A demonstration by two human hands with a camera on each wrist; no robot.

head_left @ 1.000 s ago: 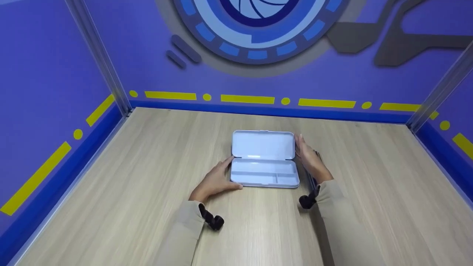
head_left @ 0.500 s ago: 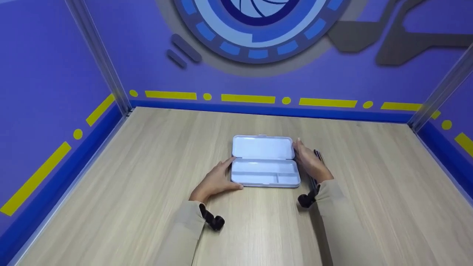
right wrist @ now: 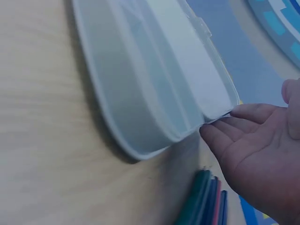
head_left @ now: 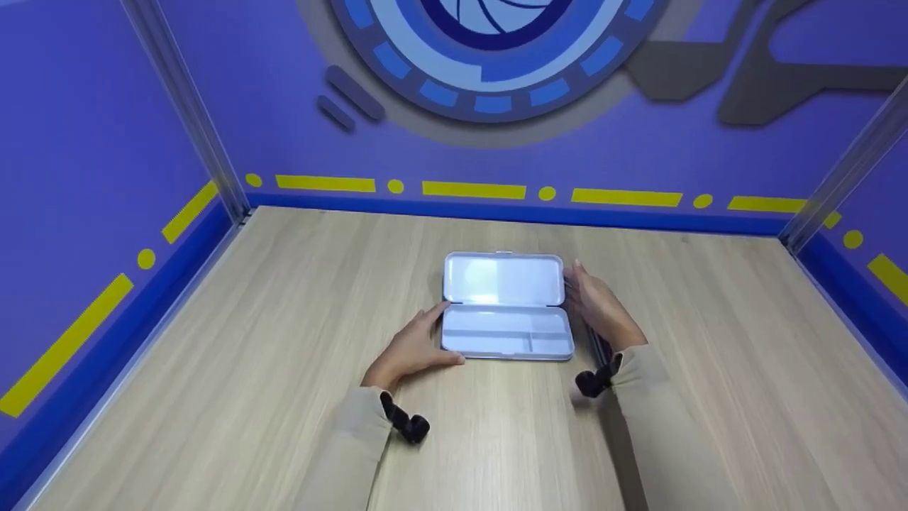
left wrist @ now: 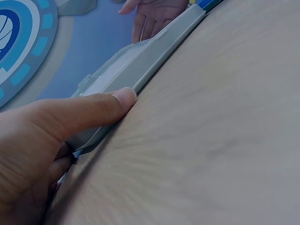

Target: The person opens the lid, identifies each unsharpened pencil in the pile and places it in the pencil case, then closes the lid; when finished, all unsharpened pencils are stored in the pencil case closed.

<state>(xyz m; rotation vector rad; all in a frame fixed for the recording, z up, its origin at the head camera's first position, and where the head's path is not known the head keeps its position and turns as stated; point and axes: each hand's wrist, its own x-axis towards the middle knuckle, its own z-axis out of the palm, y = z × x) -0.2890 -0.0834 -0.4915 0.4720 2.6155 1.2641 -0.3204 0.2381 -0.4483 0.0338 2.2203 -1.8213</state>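
Observation:
An opened pencil case (head_left: 507,330), pale and with divided compartments, lies on the wooden table with its lid (head_left: 504,279) raised at the back. My left hand (head_left: 415,348) grips its left end, thumb along the front side and fingers around the back; the left wrist view shows the thumb (left wrist: 84,112) pressed on the case wall. At the other end is my right hand (head_left: 599,305), palm facing the case and fingers extended. In the right wrist view its fingertips reach the hinge end of the lid (right wrist: 197,51), apparently touching it.
Several slim pens or pencils (right wrist: 206,201) lie to the right of the case, partly hidden under the right hand and wrist. Wood-grain table (head_left: 284,319) surrounds the case. Blue-purple panels (head_left: 496,163) stand behind and at both sides.
The lid's far edge dropped in the head view, then rose again, so its tilt has shifted. My right hand has moved slightly right. The left hand keeps its hold.

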